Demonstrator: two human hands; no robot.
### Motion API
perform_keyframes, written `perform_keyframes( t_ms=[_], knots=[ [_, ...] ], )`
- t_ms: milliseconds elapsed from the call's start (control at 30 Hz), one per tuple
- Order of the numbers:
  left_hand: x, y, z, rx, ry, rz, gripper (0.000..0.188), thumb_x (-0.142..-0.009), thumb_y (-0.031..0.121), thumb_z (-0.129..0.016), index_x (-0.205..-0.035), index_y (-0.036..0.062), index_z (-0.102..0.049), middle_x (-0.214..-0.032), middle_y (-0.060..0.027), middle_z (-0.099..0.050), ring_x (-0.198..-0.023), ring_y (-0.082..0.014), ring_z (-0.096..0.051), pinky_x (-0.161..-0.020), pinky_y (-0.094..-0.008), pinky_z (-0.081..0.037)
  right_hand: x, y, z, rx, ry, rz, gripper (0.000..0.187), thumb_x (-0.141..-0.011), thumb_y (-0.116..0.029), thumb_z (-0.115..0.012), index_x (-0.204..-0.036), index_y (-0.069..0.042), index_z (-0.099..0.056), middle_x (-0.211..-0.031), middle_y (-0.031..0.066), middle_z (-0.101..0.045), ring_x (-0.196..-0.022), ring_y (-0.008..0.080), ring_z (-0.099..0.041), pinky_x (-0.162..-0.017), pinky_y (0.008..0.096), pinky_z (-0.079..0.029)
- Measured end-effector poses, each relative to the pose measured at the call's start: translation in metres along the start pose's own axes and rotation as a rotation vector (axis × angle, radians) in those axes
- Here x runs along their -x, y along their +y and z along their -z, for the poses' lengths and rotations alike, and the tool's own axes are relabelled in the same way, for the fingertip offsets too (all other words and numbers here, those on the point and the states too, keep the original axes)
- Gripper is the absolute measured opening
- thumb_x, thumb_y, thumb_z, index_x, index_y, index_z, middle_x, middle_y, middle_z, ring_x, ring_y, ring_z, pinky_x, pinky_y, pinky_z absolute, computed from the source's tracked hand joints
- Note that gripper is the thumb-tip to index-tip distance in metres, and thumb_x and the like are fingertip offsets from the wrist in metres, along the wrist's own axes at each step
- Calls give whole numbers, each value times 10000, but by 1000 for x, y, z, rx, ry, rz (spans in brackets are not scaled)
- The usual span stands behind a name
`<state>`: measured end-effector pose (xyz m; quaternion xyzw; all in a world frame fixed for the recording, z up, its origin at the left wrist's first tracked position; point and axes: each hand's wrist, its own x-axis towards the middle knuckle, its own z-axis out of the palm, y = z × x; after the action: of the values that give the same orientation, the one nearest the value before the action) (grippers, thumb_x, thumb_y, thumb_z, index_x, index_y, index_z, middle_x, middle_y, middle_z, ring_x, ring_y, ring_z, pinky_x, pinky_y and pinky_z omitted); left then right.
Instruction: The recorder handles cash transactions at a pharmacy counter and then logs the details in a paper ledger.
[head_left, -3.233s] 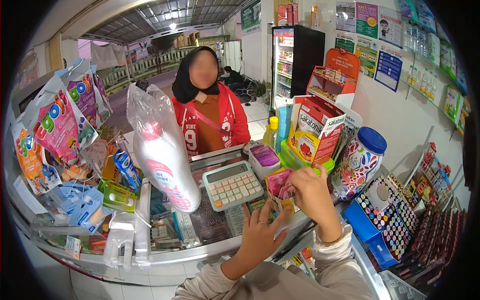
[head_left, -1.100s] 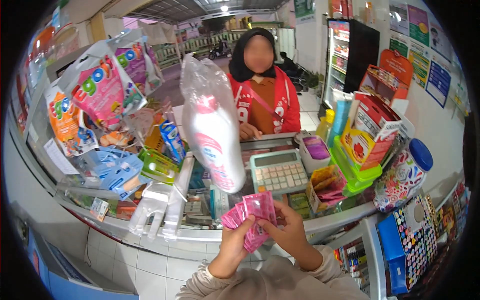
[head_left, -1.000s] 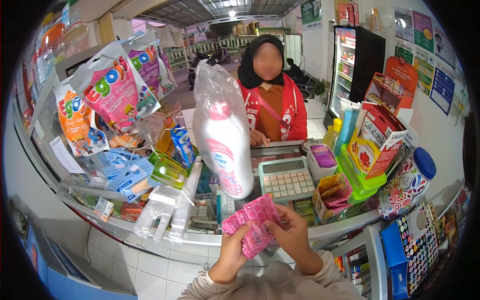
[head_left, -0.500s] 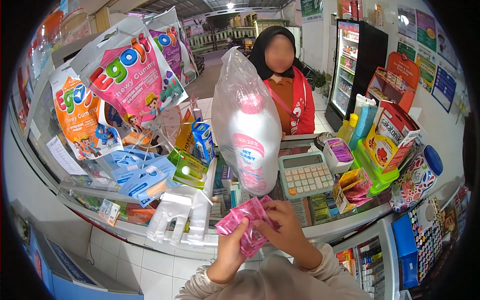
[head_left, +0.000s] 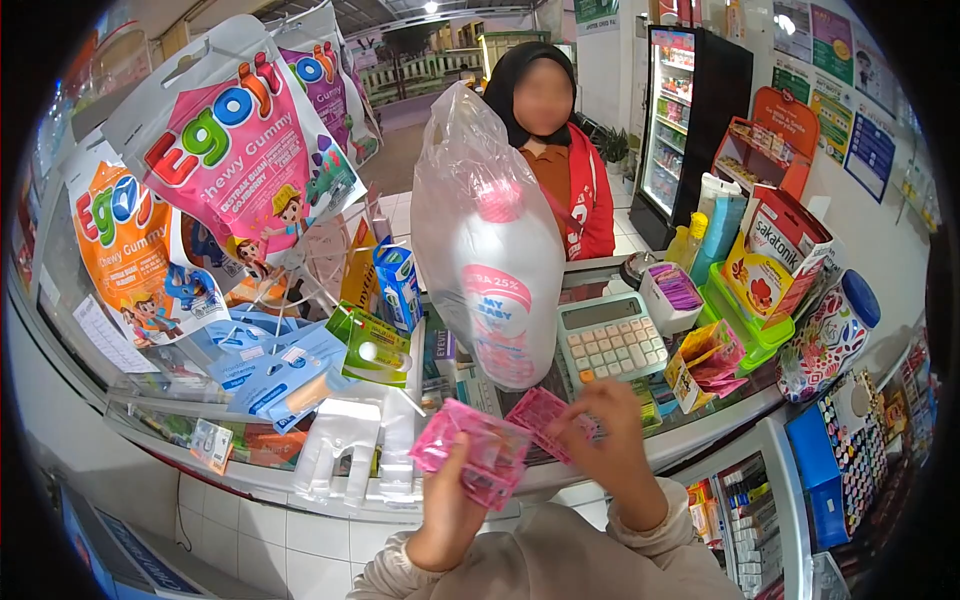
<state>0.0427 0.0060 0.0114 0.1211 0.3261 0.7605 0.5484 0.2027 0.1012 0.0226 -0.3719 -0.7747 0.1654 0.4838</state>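
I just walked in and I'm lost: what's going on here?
The person's left hand holds a bunch of pink sachets. The right hand is at more pink sachets beside it, its grip unclear. Just beyond, a bagged white bottle stands on the glass counter beside a calculator. Someone in a red jacket is across from them.

Bright, fairly even indoor light. A small white lamp [head_left: 431, 7] glares from the ceiling beyond the far edge of the desk [head_left: 700, 436], and a fridge [head_left: 668, 130] glows from inside. Pale highlights streak a clear plastic bag [head_left: 468, 140]. Soft shading lies on the floor tiles [head_left: 260, 525] below the desk's near edge. The right hand [head_left: 605, 430] looks slightly blurred. Fisheye distortion bows the desk's near edge, and black closes in at both sides.
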Motion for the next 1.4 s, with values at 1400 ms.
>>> perform_keyframes(
  t_ms=[1400],
  knots=[
    [-25, -30, -12, -1072, -189, -913, 436, -846, 77, -574, -1263, 12, -462, -1140, -118, -446, -1083, -250, -394, -962, -378, -314, 18, 22, -12, 302, 11, -78, 210, -713, -237, -752, -679, -73, -624, -1089, 85, -516, -1059, 300, -387, -846, 450, -256]
  ],
)
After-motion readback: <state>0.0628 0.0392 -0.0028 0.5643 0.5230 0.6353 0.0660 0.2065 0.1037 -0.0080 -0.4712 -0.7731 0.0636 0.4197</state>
